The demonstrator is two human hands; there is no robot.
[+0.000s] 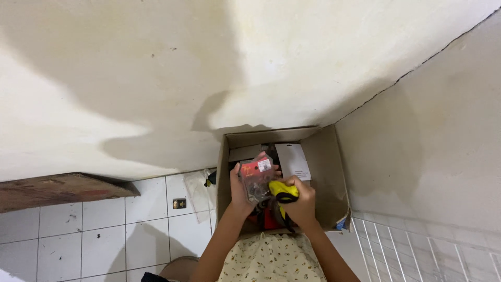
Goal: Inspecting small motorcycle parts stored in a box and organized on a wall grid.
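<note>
Closest to the lens was the lap, a floral cream garment (271, 258) at the bottom edge, with both forearms running up from it into the cardboard box (326, 172).

The left hand (241, 189) was curled around a clear blister pack (257, 177) with a red card top, thumb on the left edge and fingertips showing over the right, so that grip was closed on the pack. The pack stood nearly upright, its long axis running up and slightly right, red end pointing away from the person towards the wall. The right hand (301, 201) was wrapped shut around a yellow and black tool (283, 192); its yellow end poked out to the left, touching or just beside the lower right of the pack. How the tool's own long axis ran was hard to tell, since the fist hid most of it.

So the two held things met in the middle over the box, each hand on its own item, neither nearer than the other.

Moving outward: a white paper slip (293, 161) lay inside the box behind the hands, and something red sat lower down between the wrists. Left of the box, a clear plastic bag (197, 192) rested on the white floor tiles (104, 230).
</note>
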